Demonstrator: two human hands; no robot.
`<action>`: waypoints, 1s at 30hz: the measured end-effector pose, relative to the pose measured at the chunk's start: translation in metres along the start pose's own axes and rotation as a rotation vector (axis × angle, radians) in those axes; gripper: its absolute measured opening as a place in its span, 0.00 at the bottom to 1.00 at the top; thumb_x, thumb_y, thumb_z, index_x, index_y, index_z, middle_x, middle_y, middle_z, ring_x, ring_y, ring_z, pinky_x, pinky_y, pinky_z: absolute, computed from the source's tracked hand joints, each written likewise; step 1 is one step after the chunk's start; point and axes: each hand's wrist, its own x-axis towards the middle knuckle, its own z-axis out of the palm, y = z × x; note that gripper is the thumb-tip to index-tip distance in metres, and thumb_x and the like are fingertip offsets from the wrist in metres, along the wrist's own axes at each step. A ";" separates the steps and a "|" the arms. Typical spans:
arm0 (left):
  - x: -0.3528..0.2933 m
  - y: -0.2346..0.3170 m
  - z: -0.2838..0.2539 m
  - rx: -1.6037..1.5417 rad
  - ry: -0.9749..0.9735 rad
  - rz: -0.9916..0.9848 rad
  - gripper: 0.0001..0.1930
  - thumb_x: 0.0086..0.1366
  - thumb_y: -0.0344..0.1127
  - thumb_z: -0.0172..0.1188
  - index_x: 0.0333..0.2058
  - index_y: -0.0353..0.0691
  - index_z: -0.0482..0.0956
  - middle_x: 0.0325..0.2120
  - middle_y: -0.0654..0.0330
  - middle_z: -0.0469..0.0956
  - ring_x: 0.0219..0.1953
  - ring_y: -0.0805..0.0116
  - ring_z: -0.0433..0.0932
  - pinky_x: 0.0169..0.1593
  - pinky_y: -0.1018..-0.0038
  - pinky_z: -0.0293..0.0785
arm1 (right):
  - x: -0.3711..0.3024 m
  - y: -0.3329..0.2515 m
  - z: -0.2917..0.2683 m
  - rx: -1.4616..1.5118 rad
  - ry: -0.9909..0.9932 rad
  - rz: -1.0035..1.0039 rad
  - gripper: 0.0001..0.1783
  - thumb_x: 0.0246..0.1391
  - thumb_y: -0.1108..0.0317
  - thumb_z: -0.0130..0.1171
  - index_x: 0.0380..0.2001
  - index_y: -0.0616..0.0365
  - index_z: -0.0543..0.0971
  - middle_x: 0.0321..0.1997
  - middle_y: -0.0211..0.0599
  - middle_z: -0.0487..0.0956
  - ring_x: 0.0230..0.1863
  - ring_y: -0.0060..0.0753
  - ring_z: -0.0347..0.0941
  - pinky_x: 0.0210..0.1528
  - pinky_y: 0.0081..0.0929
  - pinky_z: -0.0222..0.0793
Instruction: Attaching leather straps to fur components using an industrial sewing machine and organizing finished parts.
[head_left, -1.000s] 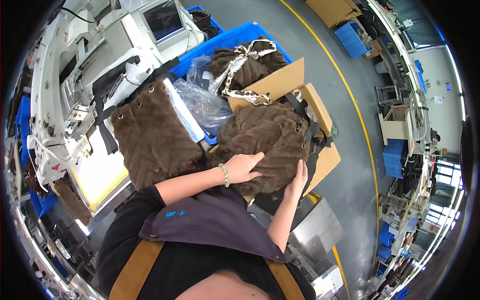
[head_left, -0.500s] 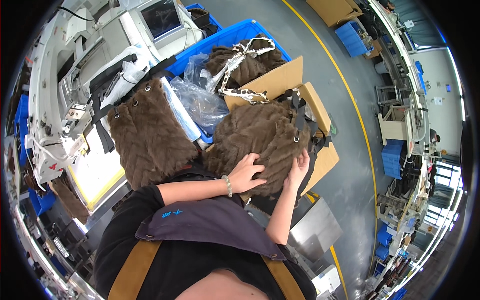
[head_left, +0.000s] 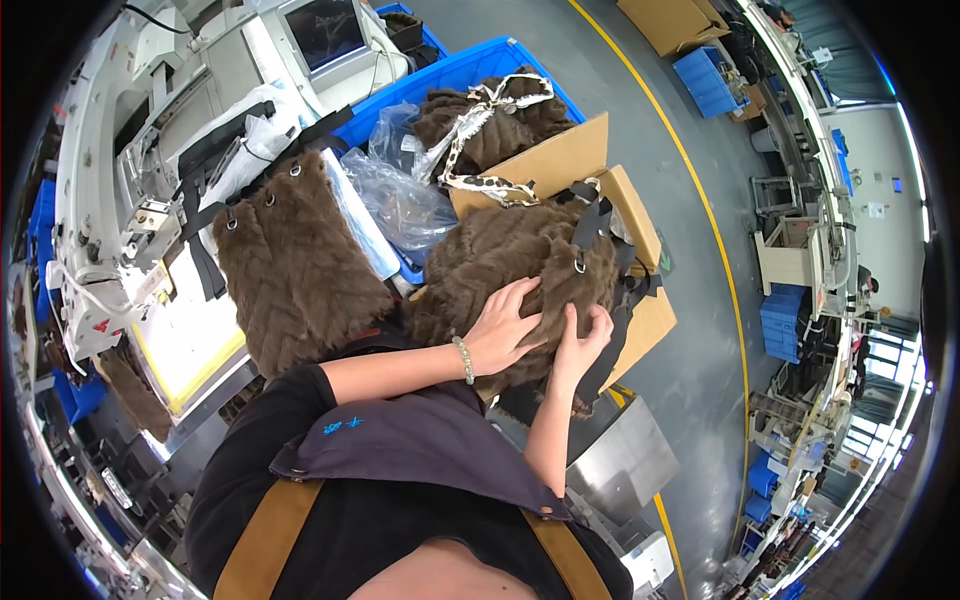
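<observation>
Brown fur pieces (head_left: 480, 250) lie bunched in front of me, on and beside an opened cardboard box (head_left: 632, 215). The front one carries a metal ring (head_left: 580, 266) with a black strap (head_left: 592, 224) beside it. My left hand (head_left: 503, 330), a beaded bracelet at its wrist, rests on the fur with fingers spread. Just to its right, my right hand (head_left: 584, 345) has its fingers curled at a fold of the same fur, thumb and fingers on either side. A second fur piece (head_left: 295, 270) with several metal rings lies flat to the left.
Behind the box, a blue bin (head_left: 510, 58) holds more brown fur, a spotted ribbon (head_left: 470, 130) and clear plastic bags (head_left: 400, 205). A white machine with a dark screen (head_left: 325, 32) stands at the back left. A metal panel (head_left: 625, 460) is near my right forearm.
My right hand has moved left, closer to my left hand, drawing the fur edge and its ring left. My left hand has shifted slightly right and up, fingers spread wider.
</observation>
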 end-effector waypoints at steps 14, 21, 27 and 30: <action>-0.003 -0.005 0.001 0.081 -0.043 0.028 0.21 0.60 0.51 0.53 0.38 0.36 0.76 0.52 0.51 0.64 0.56 0.55 0.58 0.55 0.61 0.52 | 0.082 0.037 0.005 1.157 -0.151 0.325 0.21 0.54 0.79 0.53 0.51 0.58 0.67 0.53 0.36 0.72 0.54 0.30 0.67 0.56 0.27 0.63; 0.014 -0.002 0.000 0.079 -0.036 -0.080 0.22 0.55 0.55 0.58 0.31 0.38 0.78 0.37 0.60 0.71 0.46 0.60 0.62 0.48 0.64 0.54 | 0.079 0.062 0.041 0.787 -0.171 0.360 0.16 0.54 0.77 0.56 0.46 0.62 0.67 0.47 0.36 0.74 0.49 0.28 0.69 0.53 0.24 0.62; 0.021 0.001 -0.003 -0.003 0.048 -0.033 0.16 0.51 0.50 0.63 0.28 0.43 0.77 0.31 0.66 0.72 0.43 0.62 0.63 0.46 0.65 0.53 | 0.069 0.030 0.003 0.747 -0.284 0.358 0.16 0.55 0.74 0.55 0.46 0.59 0.66 0.49 0.37 0.71 0.50 0.26 0.66 0.52 0.21 0.61; 0.020 0.014 -0.015 -0.075 0.075 0.039 0.14 0.50 0.47 0.65 0.27 0.44 0.76 0.31 0.67 0.71 0.41 0.65 0.64 0.46 0.66 0.53 | 0.069 0.025 -0.017 0.799 -0.404 0.448 0.17 0.56 0.74 0.55 0.47 0.58 0.65 0.49 0.36 0.73 0.50 0.25 0.67 0.52 0.21 0.61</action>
